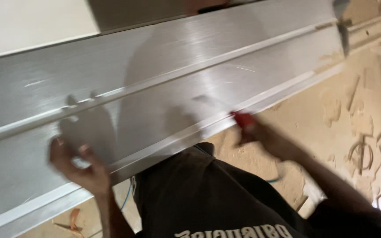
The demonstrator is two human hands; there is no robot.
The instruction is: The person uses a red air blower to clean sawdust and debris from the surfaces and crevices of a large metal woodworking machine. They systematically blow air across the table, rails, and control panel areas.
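Hands apart along one long brushed aluminium profile (164,88): left hand (82,165) curled onto its lower edge, right hand (254,132) pinching something small and red at that edge, long axis slanting up-right.

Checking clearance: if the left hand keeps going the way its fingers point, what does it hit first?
The left hand has its fingers pointing up into the brushed metal panel and already looks in contact with its face, near the lower ridge. So the panel itself comes first; motion blur leaves the exact contact unclear.

Long metal panel (177,88) blocks ahead; dusty floor (331,119) right lies open.
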